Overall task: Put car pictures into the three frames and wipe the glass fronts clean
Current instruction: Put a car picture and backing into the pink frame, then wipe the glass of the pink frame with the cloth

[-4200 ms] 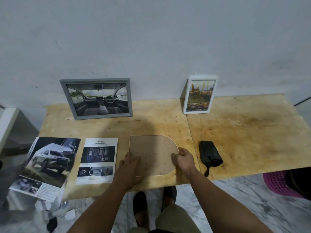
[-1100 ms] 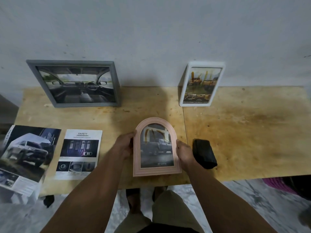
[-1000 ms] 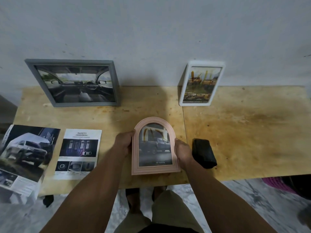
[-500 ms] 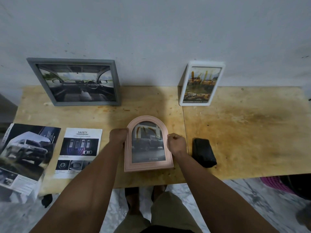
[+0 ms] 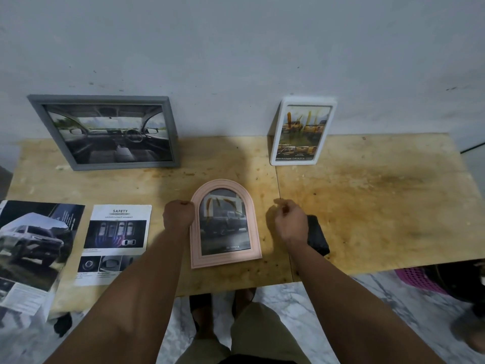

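A scuffed plywood table (image 5: 367, 206) spans the middle of the picture against a pale grey wall (image 5: 236, 48). In the upper left, a grey rectangular frame (image 5: 173, 132) holding a car-interior picture leans on the wall. At the left edge, a glossy brochure page showing a white SUV (image 5: 34, 245) overhangs the table's front edge; a white "SAFETY" leaflet (image 5: 115, 243) lies flat just right of it. At centre, a pink arched frame (image 5: 194, 243) with a dark pickup picture lies flat, face up, arch pointing toward the wall. In the upper right of centre, a white rounded portrait frame (image 5: 330, 114) with yellow-car pictures stands against the wall. A folded black cloth (image 5: 317, 237) lies right of the pink frame, partly covered by the right hand (image 5: 290, 223), whose fingers are loosely curled and hold nothing. The left hand (image 5: 178, 215) grips the pink frame's left edge, fingers curled.
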### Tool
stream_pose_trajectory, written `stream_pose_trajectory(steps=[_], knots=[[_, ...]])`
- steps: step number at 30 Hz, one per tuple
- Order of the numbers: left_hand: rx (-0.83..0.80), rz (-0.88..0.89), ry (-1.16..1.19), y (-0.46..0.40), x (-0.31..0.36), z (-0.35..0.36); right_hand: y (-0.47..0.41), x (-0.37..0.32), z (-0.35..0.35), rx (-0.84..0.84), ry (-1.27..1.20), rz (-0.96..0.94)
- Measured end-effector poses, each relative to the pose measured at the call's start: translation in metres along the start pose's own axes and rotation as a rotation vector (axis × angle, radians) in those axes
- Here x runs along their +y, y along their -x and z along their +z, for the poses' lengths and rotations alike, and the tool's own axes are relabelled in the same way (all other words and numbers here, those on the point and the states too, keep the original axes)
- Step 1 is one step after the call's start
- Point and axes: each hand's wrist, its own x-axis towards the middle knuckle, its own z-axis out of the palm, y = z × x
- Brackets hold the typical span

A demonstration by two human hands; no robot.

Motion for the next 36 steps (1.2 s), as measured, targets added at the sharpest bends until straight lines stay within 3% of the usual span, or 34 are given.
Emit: stream_pose_trajectory(steps=[2, 4, 7, 10, 15, 18, 20, 23, 25, 29, 36], knots=[[0.006, 0.003, -0.007, 0.000, 0.000, 0.001, -0.001, 0.016, -0.018, 0.118, 0.190, -0.055], [-0.002, 0.013, -0.015, 0.001, 0.001, 0.002, -0.003, 0.031, -0.032, 0.133, 0.345, 0.012], [-0.013, 0.031, -0.032, 0.003, 0.001, 0.003, 0.003, 0.051, -0.045, -0.003, 0.491, 0.142], [-0.017, 0.065, -0.065, 0.005, 0.000, 0.003, 0.011, 0.064, -0.043, -0.179, 0.595, 0.152], [-0.029, 0.100, -0.120, 0.012, -0.001, 0.000, 0.005, 0.072, -0.041, -0.142, 0.561, 0.115], [-0.031, 0.114, -0.133, 0.016, -0.007, -0.004, -0.003, 0.073, -0.052, 0.004, 0.294, 0.134], [-0.026, 0.126, -0.136, 0.021, -0.011, -0.007, -0.008, 0.068, -0.060, 0.070, -0.150, 0.312], [-0.018, 0.134, -0.134, 0.028, -0.016, -0.012, -0.004, 0.059, -0.069, -0.060, -0.863, 0.569], [-0.021, 0.148, -0.144, 0.032, -0.020, -0.017, 0.008, 0.047, -0.071, -0.214, -1.101, 0.610], [-0.015, 0.211, -0.173, 0.037, -0.026, -0.026, 0.032, 0.017, -0.065, -0.375, -1.276, 0.599], [-0.162, 0.427, -0.051, 0.067, -0.005, -0.028, 0.061, -0.028, -0.028, -0.603, -1.260, 0.537]])
